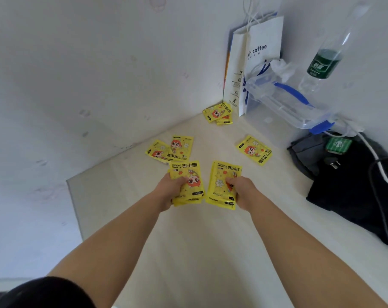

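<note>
Yellow hand-warmer packets with a red cartoon figure lie on a pale table (188, 252). My left hand (170, 187) grips a small stack of packets (189, 174), thumb on top. My right hand (242, 190) grips another stack of packets (219, 181) the same way. Two overlapping packets (170, 150) lie just beyond my left hand. A single packet (254, 150) lies beyond my right hand. Two more packets (217, 113) sit in the far corner by the wall.
A white paper coffee bag (255, 63) stands in the far corner. Next to it sits a clear plastic box with blue clips (284, 101), and a water bottle (324, 63) behind. A black bag (348, 174) with white cables (375, 156) fills the right side. Walls close the left and back.
</note>
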